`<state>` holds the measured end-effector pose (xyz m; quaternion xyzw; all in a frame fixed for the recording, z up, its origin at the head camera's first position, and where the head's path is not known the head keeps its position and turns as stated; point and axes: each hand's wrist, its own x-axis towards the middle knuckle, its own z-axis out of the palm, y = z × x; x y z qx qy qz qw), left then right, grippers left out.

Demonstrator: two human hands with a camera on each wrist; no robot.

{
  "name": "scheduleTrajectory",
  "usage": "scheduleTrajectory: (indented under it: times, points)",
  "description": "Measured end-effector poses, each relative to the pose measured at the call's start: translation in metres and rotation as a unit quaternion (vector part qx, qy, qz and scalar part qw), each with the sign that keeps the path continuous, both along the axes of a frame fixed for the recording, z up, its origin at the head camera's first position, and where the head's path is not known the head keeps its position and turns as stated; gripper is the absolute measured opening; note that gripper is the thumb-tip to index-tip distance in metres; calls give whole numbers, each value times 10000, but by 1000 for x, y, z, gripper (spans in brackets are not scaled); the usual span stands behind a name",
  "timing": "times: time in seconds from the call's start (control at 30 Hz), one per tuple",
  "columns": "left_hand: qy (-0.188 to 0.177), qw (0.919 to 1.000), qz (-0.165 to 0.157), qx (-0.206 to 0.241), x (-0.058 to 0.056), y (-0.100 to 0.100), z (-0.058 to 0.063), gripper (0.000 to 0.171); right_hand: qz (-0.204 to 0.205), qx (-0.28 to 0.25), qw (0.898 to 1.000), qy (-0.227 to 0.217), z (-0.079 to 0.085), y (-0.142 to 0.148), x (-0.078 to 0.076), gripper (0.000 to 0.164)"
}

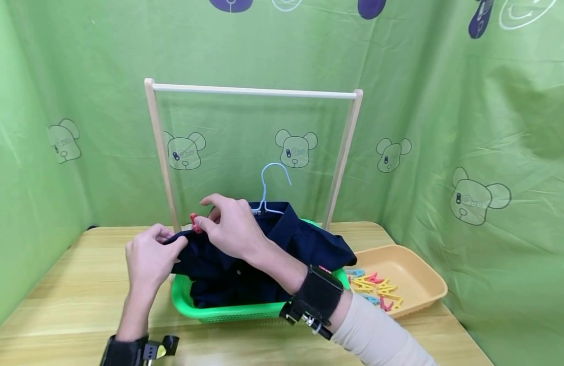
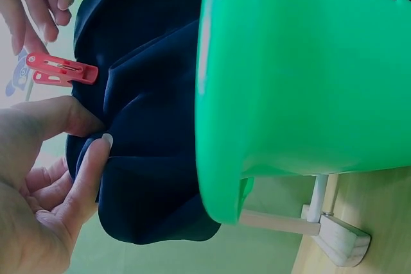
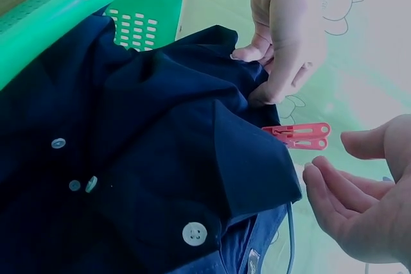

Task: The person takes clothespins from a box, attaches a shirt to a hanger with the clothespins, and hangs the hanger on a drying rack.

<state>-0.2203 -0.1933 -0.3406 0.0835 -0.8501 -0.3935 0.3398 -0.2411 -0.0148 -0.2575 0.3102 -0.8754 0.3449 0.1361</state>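
Observation:
A dark navy button shirt (image 1: 305, 239) lies over a green basket (image 1: 241, 311), with a light blue wire hanger (image 1: 264, 190) at its collar. One red clothespin (image 3: 298, 134) is clipped on the shirt's shoulder edge, between the collar and my left hand. That left hand (image 1: 148, 256) pinches the shoulder cloth between thumb and fingers, left of the clothespin. Just off the clothespin's handles, my right hand (image 3: 366, 190) has its thumb and fingers parted, and a small gap shows in the right wrist view. Inside the shirt, most of the hanger is hidden.
Behind the basket stands a rack with wooden posts and a white bar (image 1: 254, 91). To the right, an orange tray (image 1: 416, 269) holds several yellow, red and blue clothespins (image 1: 375, 285). A green printed curtain (image 1: 263, 46) encloses the wooden table (image 1: 49, 310).

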Motion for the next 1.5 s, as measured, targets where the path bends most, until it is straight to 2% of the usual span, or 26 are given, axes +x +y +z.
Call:
scheduleTrajectory:
  times: [0.37, 0.63, 0.93, 1.2, 1.5]
  points:
    - [-8, 10000, 4, 52, 1, -1, 1, 11, 53, -281, 9995, 123, -1, 11, 0, 27]
    - [1, 10000, -29, 77, 1, -1, 0, 12, -97, -387, 9987, 322, 1, 25, -3, 21]
    - [-68, 9999, 27, 116, 0, 0, -1, 10, -305, -566, 9975, 296, 3, 43, -7, 15]
    - [-127, 9998, 62, 128, 0, -1, -1, 10, -353, -791, 9958, 286, 4, 59, -11, 15]
    - [-21, 9999, 23, 121, 1, -1, -1, 11, -521, -839, 9943, 405, 5, 70, -17, 14]
